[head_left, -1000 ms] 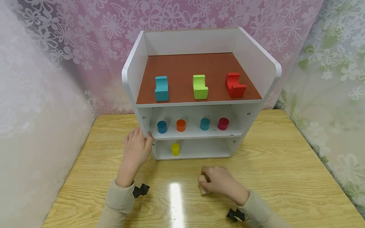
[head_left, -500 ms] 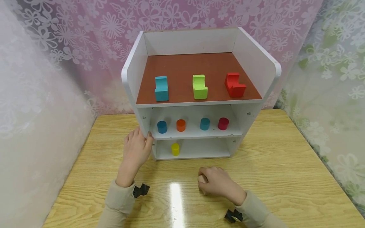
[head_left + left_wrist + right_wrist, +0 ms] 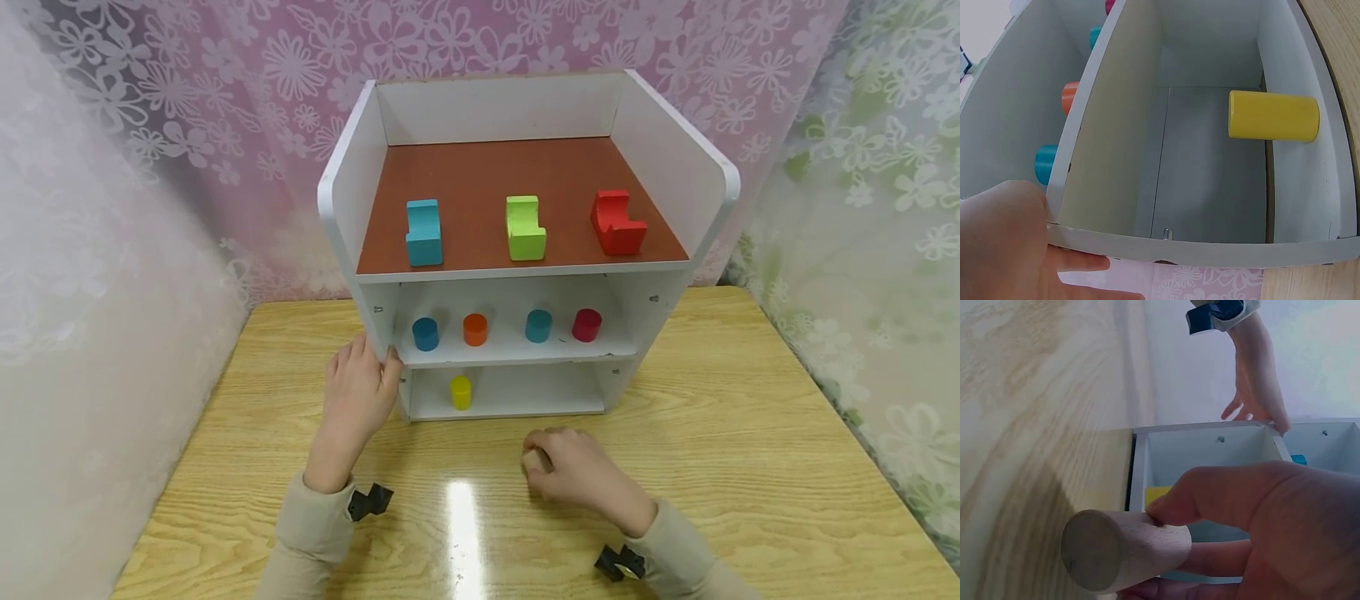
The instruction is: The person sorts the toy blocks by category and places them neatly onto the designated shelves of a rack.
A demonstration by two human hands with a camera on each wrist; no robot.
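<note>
My left hand holds the left side panel of the white shelf unit, thumb at its front edge and fingers along the outside. In front of the unit, my right hand grips a plain wooden cylinder between thumb and fingers. The cylinder's flat end faces the tabletop, and a shadow falls beside it. On the bottom shelf stands a yellow cylinder. Blue, orange, teal and crimson cylinders are spread along the middle shelf.
Teal, lime green and red notched blocks sit on the unit's brown top, with raised walls at its sides and back. The unit stands on a wood-grain table. Floral curtains hang behind.
My right hand has turned the wooden cylinder and moved it slightly toward the shelf unit. My left hand stays on the side panel.
</note>
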